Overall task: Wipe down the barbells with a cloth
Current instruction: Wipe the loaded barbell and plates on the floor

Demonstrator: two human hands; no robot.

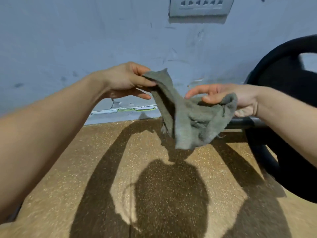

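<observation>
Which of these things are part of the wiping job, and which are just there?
Part of the job:
grey cloth, held by left hand and right hand
barbell bar
black weight plate

Just there:
wall socket panel
speckled floor

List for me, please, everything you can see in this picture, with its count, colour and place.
cloth: one, grey-green, held up between both hands, its middle sagging above the floor
barbell bar: one, dark, right of centre, partly behind the cloth and the right arm
weight plate: one, black, at the right edge
floor: one, tan and speckled, lower half, crossed by the person's shadow
wall: one, pale blue, scuffed, upper half
switch panel: one, grey, on the wall at the top
left hand: one, pinches the cloth's upper end
right hand: one, grips the cloth's other end
</observation>
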